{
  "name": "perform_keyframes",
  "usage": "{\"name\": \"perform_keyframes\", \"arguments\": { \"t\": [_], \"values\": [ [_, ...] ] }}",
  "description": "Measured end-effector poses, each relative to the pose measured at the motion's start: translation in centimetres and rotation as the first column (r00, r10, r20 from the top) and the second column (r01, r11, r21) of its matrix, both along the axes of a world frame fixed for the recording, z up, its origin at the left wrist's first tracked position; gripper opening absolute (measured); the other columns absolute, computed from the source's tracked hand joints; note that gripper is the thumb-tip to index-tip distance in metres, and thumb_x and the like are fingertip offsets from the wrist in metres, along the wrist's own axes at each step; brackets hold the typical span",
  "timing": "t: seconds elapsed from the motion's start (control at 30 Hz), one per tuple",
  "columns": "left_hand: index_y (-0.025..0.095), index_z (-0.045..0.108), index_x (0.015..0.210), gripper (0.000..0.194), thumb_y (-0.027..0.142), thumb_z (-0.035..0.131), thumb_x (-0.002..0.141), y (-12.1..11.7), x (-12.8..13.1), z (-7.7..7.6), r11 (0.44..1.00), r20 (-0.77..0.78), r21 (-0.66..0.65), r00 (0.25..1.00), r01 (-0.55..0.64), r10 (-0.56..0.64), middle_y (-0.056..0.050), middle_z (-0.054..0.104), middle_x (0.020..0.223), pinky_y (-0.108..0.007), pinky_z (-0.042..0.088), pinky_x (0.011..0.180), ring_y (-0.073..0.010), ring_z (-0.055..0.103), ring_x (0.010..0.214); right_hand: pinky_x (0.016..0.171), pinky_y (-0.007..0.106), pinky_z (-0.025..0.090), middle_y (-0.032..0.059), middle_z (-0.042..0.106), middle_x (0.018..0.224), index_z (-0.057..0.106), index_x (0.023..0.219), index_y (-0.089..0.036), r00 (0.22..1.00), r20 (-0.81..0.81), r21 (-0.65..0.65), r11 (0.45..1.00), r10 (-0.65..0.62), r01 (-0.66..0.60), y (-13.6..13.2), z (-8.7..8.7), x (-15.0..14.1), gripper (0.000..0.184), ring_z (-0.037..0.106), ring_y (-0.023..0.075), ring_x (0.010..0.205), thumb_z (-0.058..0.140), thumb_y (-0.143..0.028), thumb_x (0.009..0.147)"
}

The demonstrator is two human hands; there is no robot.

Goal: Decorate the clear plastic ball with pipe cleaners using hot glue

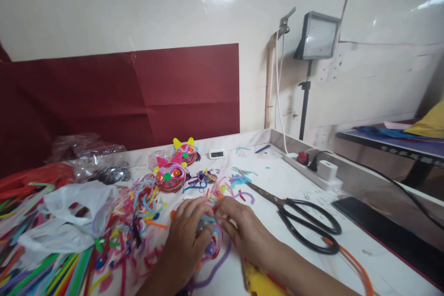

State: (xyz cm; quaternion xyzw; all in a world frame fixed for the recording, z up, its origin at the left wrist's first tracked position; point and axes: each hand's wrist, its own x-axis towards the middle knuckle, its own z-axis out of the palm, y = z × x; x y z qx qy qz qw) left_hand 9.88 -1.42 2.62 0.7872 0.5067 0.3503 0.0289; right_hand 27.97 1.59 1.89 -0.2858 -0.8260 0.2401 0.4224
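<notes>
My left hand (185, 238) and my right hand (241, 226) meet at the middle of the white table (347, 263). Both have their fingers curled round a small coiled pipe-cleaner piece (212, 236) in blue, pink and purple. A purple pipe cleaner (217, 273) trails from it toward me. Two finished coiled cat-face figures lie farther back: a pink-eared figure (169, 175) and a yellow-eared figure (186, 150).
Black-handled scissors (305, 219) lie right of my hands, with an orange pipe cleaner (354, 263) by them. Loose pipe cleaners (52, 268) and plastic bags (72, 215) crowd the left. A power strip (312, 164), a black phone (367, 219), a small clock (217, 153) and a lamp stand (307, 97) are at the back right.
</notes>
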Motion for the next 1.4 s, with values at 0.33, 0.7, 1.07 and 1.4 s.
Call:
{"name": "perform_keyframes", "arguments": {
  "t": [0.33,0.7,1.07,1.4],
  "values": [
    [0.023,0.064,0.089,0.020,0.024,0.045,0.082,0.09,-0.16,0.20,0.999,0.001,-0.038,1.000,0.018,-0.018,-0.009,0.066,0.118,-0.054,0.043,0.100,-0.0320,0.055,0.115,0.075,0.029,0.046,0.0041,0.061,0.090,0.053,0.083,-0.021,1.000,0.003,-0.013,1.000,-0.002,0.002,0.01,-0.10,-0.14,0.022,0.059,0.0180,0.082,0.050,0.000,0.087],
    [0.023,0.066,0.092,0.024,0.023,0.045,0.081,0.52,-0.14,-0.35,1.000,-0.036,0.001,0.999,-0.011,0.011,-0.009,0.067,0.119,-0.056,0.044,0.101,-0.0319,0.056,0.117,0.075,0.029,0.045,0.0037,0.062,0.091,0.054,0.084,-0.021,1.000,-0.013,-0.039,0.999,-0.011,0.010,0.24,-0.51,-0.19,0.023,0.059,0.0180,0.083,0.051,0.002,0.084],
    [0.022,0.068,0.094,0.024,0.023,0.047,0.083,0.84,-0.48,-0.18,1.000,-0.117,0.030,0.993,0.007,-0.003,-0.010,0.069,0.117,-0.055,0.049,0.097,-0.0316,0.060,0.113,0.074,0.028,0.044,0.0028,0.062,0.088,0.053,0.082,-0.021,1.000,-0.025,-0.062,0.998,-0.018,0.017,0.45,-0.46,-0.22,0.023,0.059,0.0173,0.081,0.051,0.002,0.084],
    [0.022,0.066,0.092,0.022,0.023,0.046,0.083,1.03,-0.44,0.15,1.000,-0.108,0.015,0.994,0.014,-0.012,-0.010,0.069,0.116,-0.055,0.049,0.096,-0.0319,0.060,0.113,0.072,0.027,0.044,0.0027,0.061,0.086,0.052,0.081,-0.021,0.999,-0.039,-0.065,0.998,-0.023,0.020,0.52,-0.37,-0.24,0.020,0.058,0.0166,0.078,0.050,-0.001,0.085]
  ]
}}
